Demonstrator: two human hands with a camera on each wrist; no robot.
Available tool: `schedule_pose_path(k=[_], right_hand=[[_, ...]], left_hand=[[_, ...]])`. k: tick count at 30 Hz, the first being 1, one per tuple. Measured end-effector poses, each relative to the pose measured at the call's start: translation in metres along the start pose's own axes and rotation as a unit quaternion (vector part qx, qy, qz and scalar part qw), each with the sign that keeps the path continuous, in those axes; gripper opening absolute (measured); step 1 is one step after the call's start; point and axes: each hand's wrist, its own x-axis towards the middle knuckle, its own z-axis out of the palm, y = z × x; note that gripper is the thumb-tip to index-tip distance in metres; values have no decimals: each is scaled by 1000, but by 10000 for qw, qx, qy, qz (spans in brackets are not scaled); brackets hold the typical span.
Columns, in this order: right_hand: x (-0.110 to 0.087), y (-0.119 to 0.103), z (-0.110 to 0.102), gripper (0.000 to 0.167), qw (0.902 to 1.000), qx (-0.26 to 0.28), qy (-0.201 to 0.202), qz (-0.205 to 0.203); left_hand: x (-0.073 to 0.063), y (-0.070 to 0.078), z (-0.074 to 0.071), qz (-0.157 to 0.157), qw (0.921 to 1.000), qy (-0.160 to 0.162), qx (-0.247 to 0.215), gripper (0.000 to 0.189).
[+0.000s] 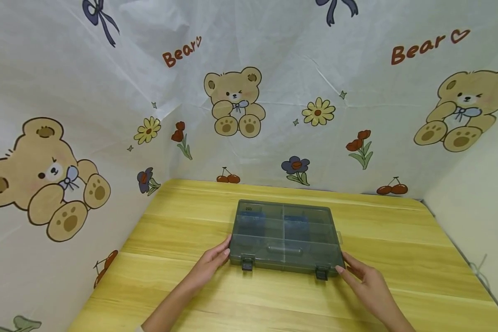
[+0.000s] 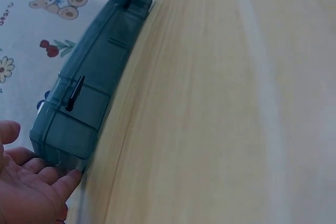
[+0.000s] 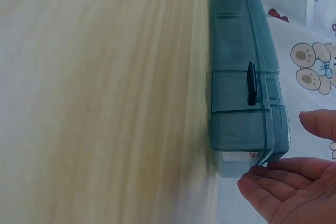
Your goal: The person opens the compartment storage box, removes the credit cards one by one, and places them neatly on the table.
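A dark translucent compartment box (image 1: 311, 251) with its lid down lies on the table, its long front side toward me. Blue items (image 1: 296, 226), too blurred to identify, show through the lid. Two black latches (image 1: 247, 263) stick out from its front side. My left hand (image 1: 209, 263) touches the box's left end; in the left wrist view its fingers (image 2: 50, 176) lie fairly straight against that end, thumb apart. At the opposite end, my right hand (image 1: 367, 283) touches the front right corner. Its fingers (image 3: 283, 179) are extended against the end wall, the thumb held away from the box.
The wood-grain table (image 1: 182, 203) reaches back to a white sheet (image 1: 274, 46) printed with bears and flowers. That sheet also hangs along the left side. A pale wall (image 1: 473, 207) borders the right edge, with a thin cord (image 1: 479, 272) near it.
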Motion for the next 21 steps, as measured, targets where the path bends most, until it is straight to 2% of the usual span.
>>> schedule_pose_path(k=[7,10,17,21], right_hand=[[-4,-5,-5,72,9996,92,-88,243],[-6,-7,-7,72,9998,94,-34,165],[-7,-6,-8,69,9991,347,202,-163],[-8,-4,-9,66,9982,336,379,-327]], left_hand=[[-3,3,2,13,9998,21,182,61],[-4,5,2,-3,9998,-12,214,61],[-8,14,2,184,9989,65,418,60],[-9,19,1,147,9991,90,396,59]])
